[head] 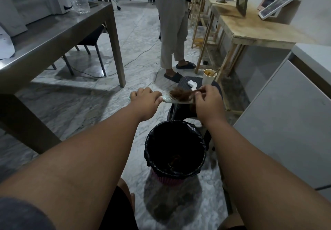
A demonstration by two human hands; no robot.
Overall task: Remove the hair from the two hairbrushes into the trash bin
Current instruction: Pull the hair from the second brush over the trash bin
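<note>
left grip (145, 99) clenched on the hairbrush (172, 100) handle, right grip (207, 101) pinching the hair (180, 93) clump (held just beyond the trash bin (152, 136)); best peel slowly off the bristles, then drop it nearer, over the bin.

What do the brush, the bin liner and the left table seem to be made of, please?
Brush: pale glossy plastic, likely.
Liner: thin black plastic film, crinkled and shiny at the rim.
Table: probably brushed steel, grey with a dull sheen.
</note>
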